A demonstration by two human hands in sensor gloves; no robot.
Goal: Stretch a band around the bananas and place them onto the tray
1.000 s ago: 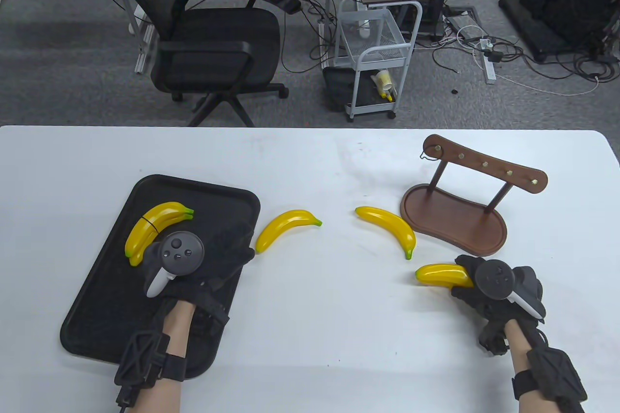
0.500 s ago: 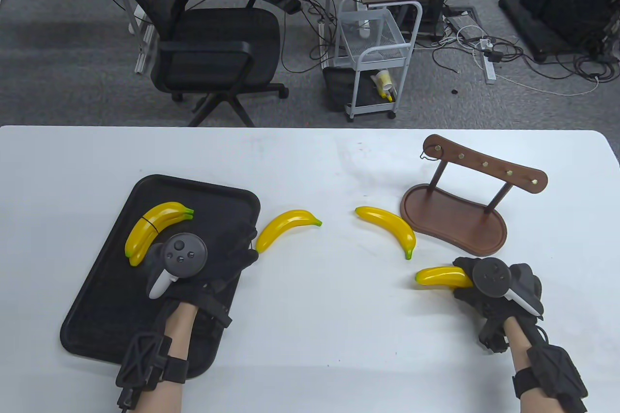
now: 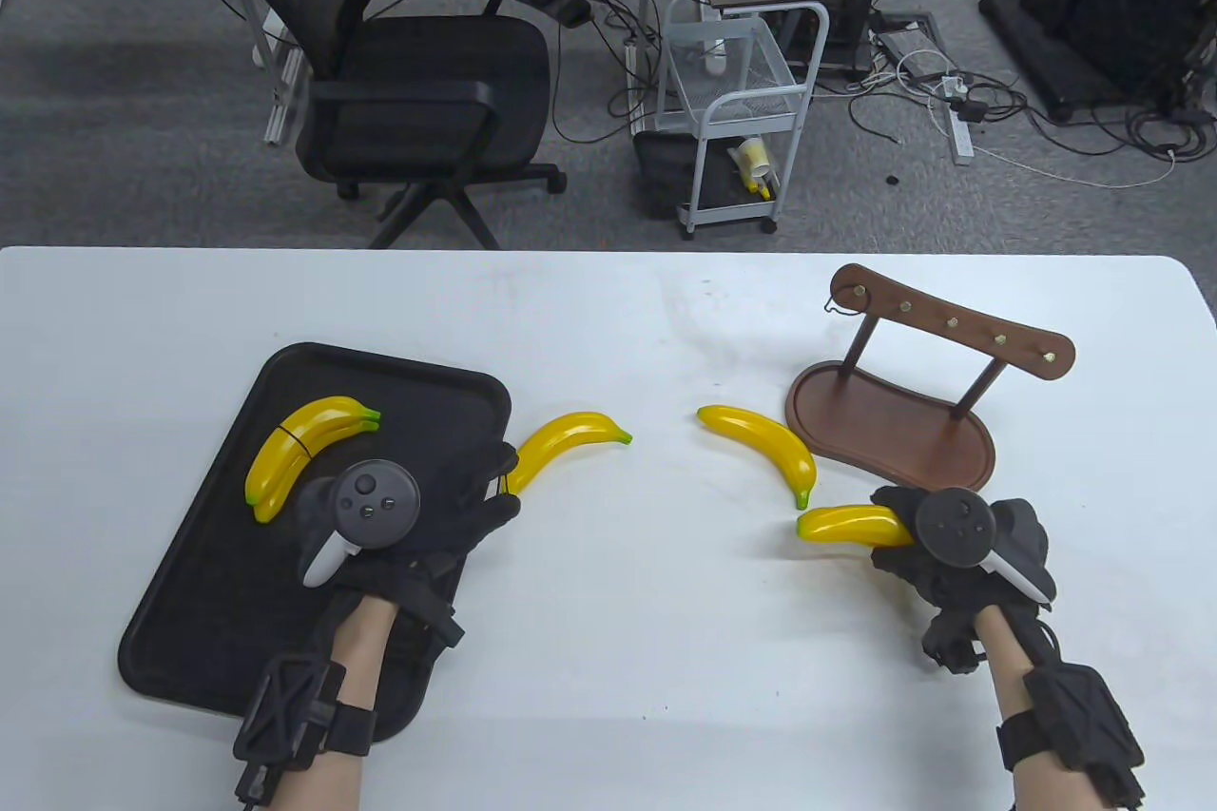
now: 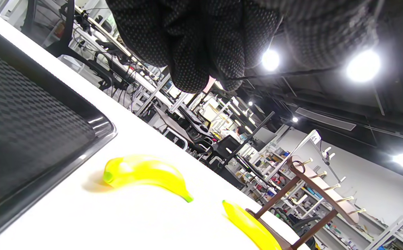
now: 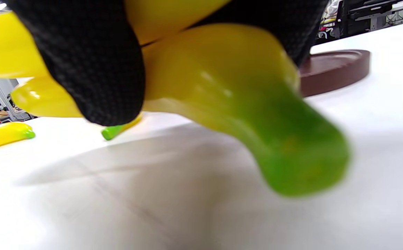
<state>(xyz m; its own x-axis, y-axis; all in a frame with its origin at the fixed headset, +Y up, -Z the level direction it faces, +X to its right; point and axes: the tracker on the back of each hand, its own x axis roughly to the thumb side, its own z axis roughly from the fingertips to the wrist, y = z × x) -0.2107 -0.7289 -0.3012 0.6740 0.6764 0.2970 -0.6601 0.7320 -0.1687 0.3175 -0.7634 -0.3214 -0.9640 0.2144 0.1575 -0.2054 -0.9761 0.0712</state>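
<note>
My right hand (image 3: 894,531) grips a yellow banana (image 3: 846,526) just above the table, in front of the wooden stand. Close up, the right wrist view shows its green stem end (image 5: 302,163) under my gloved fingers (image 5: 90,69). My left hand (image 3: 504,483) hovers over the right edge of the black tray (image 3: 219,602), fingers spread toward a loose banana (image 3: 561,445) and holding nothing. A banana pair (image 3: 304,445) with a black band around it lies on the tray. Another loose banana (image 3: 761,440) lies mid-table.
A brown wooden hook stand (image 3: 894,431) occupies the right side of the white table (image 3: 618,659), close behind my right hand. In the left wrist view the stand (image 4: 312,187) rises beyond both loose bananas. An office chair and cart stand on the floor behind.
My right hand has carried its banana a little left and away from me. My left hand has moved right, over the tray's edge, toward the loose banana.
</note>
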